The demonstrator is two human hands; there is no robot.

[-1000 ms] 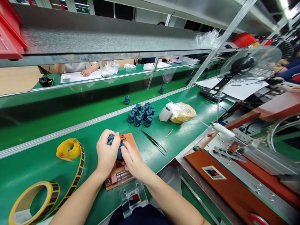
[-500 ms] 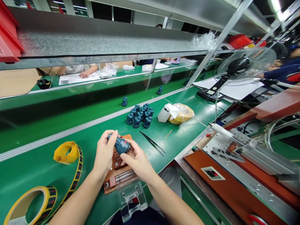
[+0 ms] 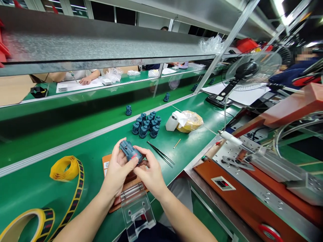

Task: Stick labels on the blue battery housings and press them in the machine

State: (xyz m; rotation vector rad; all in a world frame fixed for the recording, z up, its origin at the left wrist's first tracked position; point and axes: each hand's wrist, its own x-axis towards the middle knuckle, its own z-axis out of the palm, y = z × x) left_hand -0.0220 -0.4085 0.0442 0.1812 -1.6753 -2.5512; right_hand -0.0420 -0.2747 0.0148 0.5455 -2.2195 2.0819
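Both my hands hold one small dark-blue plastic part (image 3: 129, 151) above a brown fixture plate (image 3: 125, 183) on the green bench. My left hand (image 3: 116, 171) wraps it from the left with thumb and fingers closed on it. My right hand (image 3: 149, 171) pinches its lower right end. A clear plastic clamp (image 3: 136, 208) sits at the fixture's near end. Several identical blue parts (image 3: 146, 124) stand in a cluster farther back. Black tweezers (image 3: 160, 154) lie just right of my hands.
A yellow-and-black label tape roll (image 3: 32, 218) and its loose strip (image 3: 66, 168) lie at the left. A white bottle (image 3: 171, 123) and a yellow bag (image 3: 190, 121) sit behind the tweezers. A desk fan (image 3: 248, 69) and a metal machine (image 3: 264, 161) stand at the right. Other people work across the conveyor.
My hands have lifted the blue part off the fixture and turned it on its side. The view has shifted slightly to the right.
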